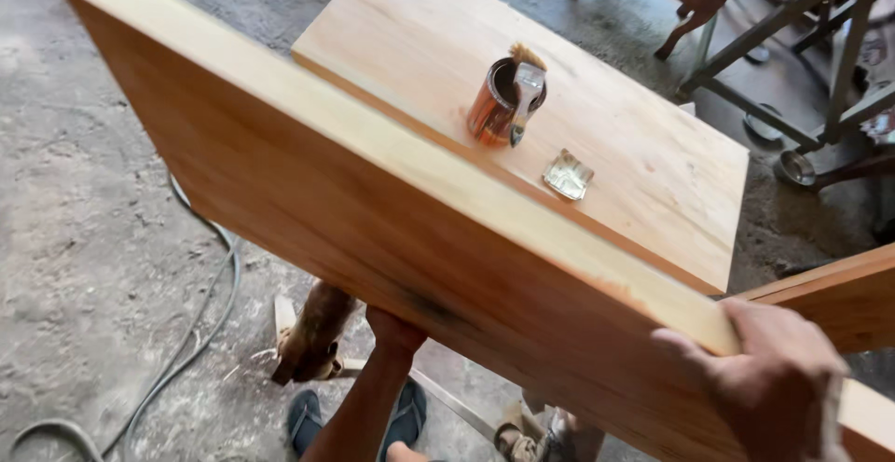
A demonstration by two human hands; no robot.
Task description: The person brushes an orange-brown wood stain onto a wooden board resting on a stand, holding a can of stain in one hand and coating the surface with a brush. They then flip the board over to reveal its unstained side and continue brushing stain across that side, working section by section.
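Head view: stained wooden panel (373, 201) held tilted on edge above the floor (93, 238), right hand (774, 378) clamped over its top edge, left hand (393, 331) pressed beneath. Mid-lift, apparently. Next: steady two-handed grip, well apart from tin (492, 103) and brush (524, 89) on table (634, 145).

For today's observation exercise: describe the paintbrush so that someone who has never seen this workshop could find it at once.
Start at the flat wooden panel lying beyond the tilted board that the two hands hold. On it stands a small stained can; the paintbrush rests across its rim, handle pointing down. Unlike the crumpled silvery scrap nearby, it has bristles and touches the can.
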